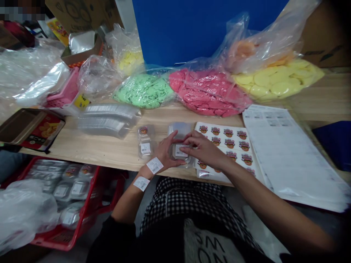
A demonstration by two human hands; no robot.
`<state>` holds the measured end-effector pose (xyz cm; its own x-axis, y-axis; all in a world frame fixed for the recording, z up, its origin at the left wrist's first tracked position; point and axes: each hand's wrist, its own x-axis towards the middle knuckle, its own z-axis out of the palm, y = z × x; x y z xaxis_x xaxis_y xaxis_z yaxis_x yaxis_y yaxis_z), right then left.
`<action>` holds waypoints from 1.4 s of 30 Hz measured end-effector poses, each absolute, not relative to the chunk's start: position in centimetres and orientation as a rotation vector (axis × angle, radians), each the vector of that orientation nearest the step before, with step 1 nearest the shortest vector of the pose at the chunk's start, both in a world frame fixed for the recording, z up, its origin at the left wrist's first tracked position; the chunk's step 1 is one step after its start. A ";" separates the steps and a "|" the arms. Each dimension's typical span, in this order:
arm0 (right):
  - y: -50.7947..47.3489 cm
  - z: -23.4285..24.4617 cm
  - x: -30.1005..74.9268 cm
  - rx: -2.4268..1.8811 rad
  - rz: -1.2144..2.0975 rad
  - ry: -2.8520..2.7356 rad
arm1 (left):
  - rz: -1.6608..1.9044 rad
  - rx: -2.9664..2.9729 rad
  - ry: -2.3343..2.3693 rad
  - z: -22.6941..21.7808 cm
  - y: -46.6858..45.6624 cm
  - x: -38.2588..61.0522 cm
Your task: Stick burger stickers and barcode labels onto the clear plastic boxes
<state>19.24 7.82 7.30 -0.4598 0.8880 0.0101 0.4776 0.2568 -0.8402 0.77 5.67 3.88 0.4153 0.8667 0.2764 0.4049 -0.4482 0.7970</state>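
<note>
Left hand (pixel 167 151): fingers part-spread, tips against the left side of a clear plastic tub (pixel 179 153). Right hand (pixel 201 146): fingers curved and partly closed over the tub's top. Both hands have hold of it.

Tub: white barcode label on top, held just above the wooden table (pixel 82 146) or resting on it; cannot tell which.

Left wrist and forearm: two white barcode labels (pixel 155 165) stuck on.

Just left of the hands: two labelled tubs (pixel 145 142). Under the right hand's side: sheet of round logo stickers (pixel 223 140). Further right: printed label sheet (pixel 290 153).

Far table edge: plastic bags of green (pixel 144 91), pink (pixel 208 93) and yellow (pixel 276 82) dough-like lumps.

Below the table, left: red plastic basket (pixel 82 215) holding more labelled tubs (pixel 72 190).
</note>
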 end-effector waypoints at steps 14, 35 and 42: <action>7.0 5.4 18.7 -1.221 0.818 -2.048 | 0.911 1.947 1.067 3.5 5.7 0.8; 4.4 1.1 24.8 -1.739 0.385 -2.104 | 0.989 2.289 0.963 3.7 5.9 0.2; 3.8 1.5 24.2 -1.882 0.398 -2.170 | 1.003 2.240 0.987 3.5 5.8 0.4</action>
<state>24.15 3.83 1.55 -0.1410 0.9900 0.0033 0.9243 0.1328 -0.3578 0.36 5.79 3.55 0.4678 0.7746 0.4257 0.4133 -0.6174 0.6693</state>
